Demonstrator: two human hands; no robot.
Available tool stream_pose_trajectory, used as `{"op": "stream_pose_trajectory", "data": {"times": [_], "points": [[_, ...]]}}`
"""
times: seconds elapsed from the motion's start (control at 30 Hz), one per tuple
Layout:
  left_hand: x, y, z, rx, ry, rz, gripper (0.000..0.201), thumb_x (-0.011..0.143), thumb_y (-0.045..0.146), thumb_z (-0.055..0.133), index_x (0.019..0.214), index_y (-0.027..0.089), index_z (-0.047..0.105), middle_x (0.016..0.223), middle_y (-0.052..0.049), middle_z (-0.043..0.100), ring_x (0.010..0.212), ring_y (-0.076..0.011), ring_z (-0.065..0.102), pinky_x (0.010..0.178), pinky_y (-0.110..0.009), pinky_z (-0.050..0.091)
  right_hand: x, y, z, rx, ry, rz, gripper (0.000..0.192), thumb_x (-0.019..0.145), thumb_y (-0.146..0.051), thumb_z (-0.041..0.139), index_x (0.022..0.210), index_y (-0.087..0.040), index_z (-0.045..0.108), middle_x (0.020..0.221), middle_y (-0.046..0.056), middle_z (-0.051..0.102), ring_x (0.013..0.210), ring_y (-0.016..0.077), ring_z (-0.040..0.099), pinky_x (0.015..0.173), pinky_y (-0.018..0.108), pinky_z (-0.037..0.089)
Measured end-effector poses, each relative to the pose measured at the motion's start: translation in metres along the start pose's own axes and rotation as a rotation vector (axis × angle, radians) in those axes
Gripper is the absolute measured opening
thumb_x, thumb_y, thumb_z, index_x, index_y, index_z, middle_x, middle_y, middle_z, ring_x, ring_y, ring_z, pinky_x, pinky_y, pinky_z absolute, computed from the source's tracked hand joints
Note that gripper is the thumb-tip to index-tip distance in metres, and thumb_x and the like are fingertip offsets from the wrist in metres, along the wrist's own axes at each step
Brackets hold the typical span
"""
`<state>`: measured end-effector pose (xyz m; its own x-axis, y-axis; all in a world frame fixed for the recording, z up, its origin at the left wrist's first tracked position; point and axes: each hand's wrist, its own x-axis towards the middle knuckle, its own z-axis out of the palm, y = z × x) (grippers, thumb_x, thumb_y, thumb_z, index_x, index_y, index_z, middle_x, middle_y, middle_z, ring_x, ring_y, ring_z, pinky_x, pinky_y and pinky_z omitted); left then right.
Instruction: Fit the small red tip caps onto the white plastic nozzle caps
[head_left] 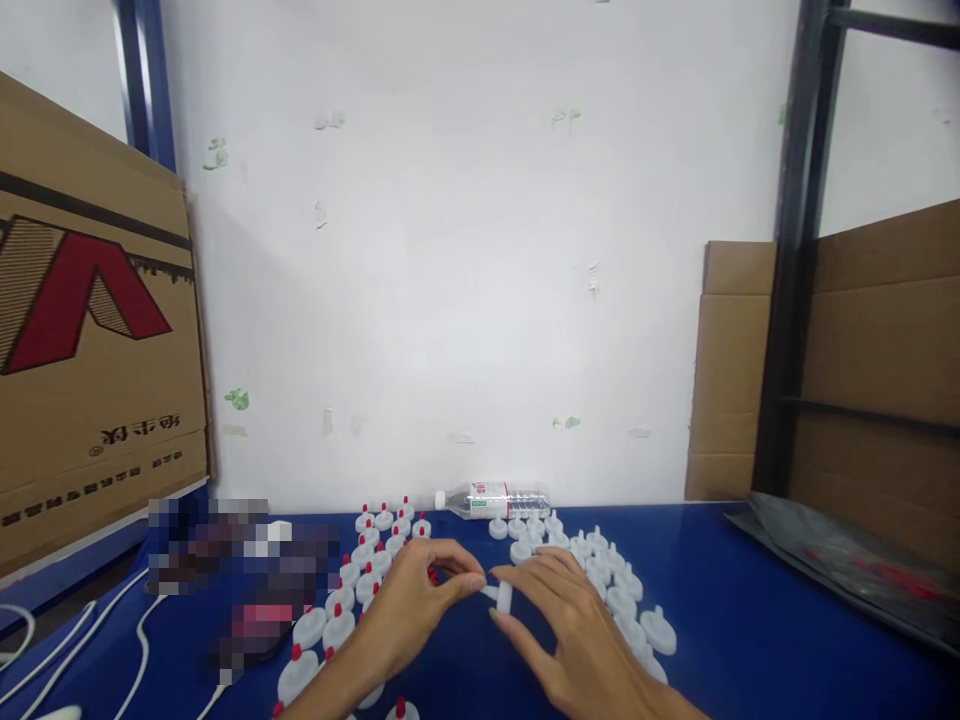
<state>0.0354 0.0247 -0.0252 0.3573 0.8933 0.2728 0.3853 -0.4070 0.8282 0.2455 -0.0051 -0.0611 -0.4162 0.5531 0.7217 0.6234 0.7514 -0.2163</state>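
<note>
Between my two hands a white nozzle cap point(504, 599) is held on its side, its spout pointing left. My right hand point(566, 615) grips the round base between thumb and fingers. The fingertips of my left hand point(427, 590) are pinched at the spout's end; whether a small red tip is inside them is hidden. Left of my hands stand several white caps with red tips point(339, 628), partly covered by my forearm. On the right are several white caps with bare spouts point(658, 630), some behind my right hand.
A clear plastic bottle point(495, 500) lies along the wall at the back of the blue table point(720, 600). White cables point(142, 640) and blurred dark items are at left. A grey plastic bag point(847, 560) lies at right. Cardboard point(97, 400) stands on the left side.
</note>
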Motion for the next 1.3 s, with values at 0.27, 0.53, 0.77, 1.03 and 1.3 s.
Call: {"op": "stream_pose_trajectory", "data": {"times": [0.27, 0.53, 0.77, 1.03, 1.3], "points": [[-0.001, -0.005, 0.001, -0.085, -0.074, -0.02, 0.033, 0.083, 0.047, 0.068, 0.09, 0.016, 0.076, 0.082, -0.004, 0.076, 0.056, -0.0126, 0.055, 0.054, -0.023, 0.042, -0.003, 0.006, -0.001, -0.012, 0.021, -0.07, 0.034, 0.098, -0.02, 0.059, 0.132, -0.02, 0.06, 0.117, 0.01, 0.073, 0.106, 0.0252, 0.068, 0.098, 0.043, 0.052], [-0.015, 0.003, 0.01, 0.106, -0.098, 0.19, 0.052, 0.102, 0.047, 0.042, 0.07, 0.019, 0.071, 0.075, -0.001, 0.073, 0.079, -0.0176, 0.066, 0.078, -0.024, 0.043, -0.008, 0.013, 0.002, -0.044, 0.115, -0.215, 0.046, 0.1, -0.013, 0.051, 0.144, -0.022, 0.049, 0.121, 0.008, 0.073, 0.109, 0.024, 0.068, 0.103, 0.044, 0.052], [-0.005, 0.004, -0.005, 0.234, -0.034, 0.143, 0.037, 0.098, 0.039, 0.05, 0.082, 0.02, 0.077, 0.081, -0.001, 0.076, 0.077, -0.0187, 0.066, 0.074, -0.025, 0.045, 0.0, 0.013, 0.004, -0.119, 0.013, -0.114, 0.05, 0.099, -0.019, 0.056, 0.147, -0.024, 0.045, 0.133, 0.008, 0.067, 0.121, 0.0249, 0.064, 0.11, 0.048, 0.048], [0.059, -0.012, -0.076, 0.972, 0.17, 0.05, 0.027, 0.098, 0.019, 0.047, 0.105, 0.021, 0.074, 0.108, -0.009, 0.073, 0.111, -0.0284, 0.06, 0.084, -0.035, 0.049, 0.014, 0.023, -0.014, -0.28, 0.026, 0.029, 0.037, 0.097, -0.013, 0.051, 0.13, -0.027, 0.058, 0.133, 0.008, 0.064, 0.127, 0.0275, 0.057, 0.112, 0.058, 0.039], [0.109, -0.048, -0.072, 1.131, -0.093, -0.003, 0.033, 0.099, 0.035, 0.063, 0.127, 0.018, 0.06, 0.128, -0.009, 0.062, 0.107, -0.0237, 0.065, 0.09, -0.045, 0.057, 0.015, 0.03, -0.013, -0.228, -0.027, 0.058, 0.023, 0.095, -0.011, 0.049, 0.103, -0.026, 0.065, 0.118, 0.005, 0.068, 0.12, 0.0276, 0.058, 0.111, 0.059, 0.036]]}}
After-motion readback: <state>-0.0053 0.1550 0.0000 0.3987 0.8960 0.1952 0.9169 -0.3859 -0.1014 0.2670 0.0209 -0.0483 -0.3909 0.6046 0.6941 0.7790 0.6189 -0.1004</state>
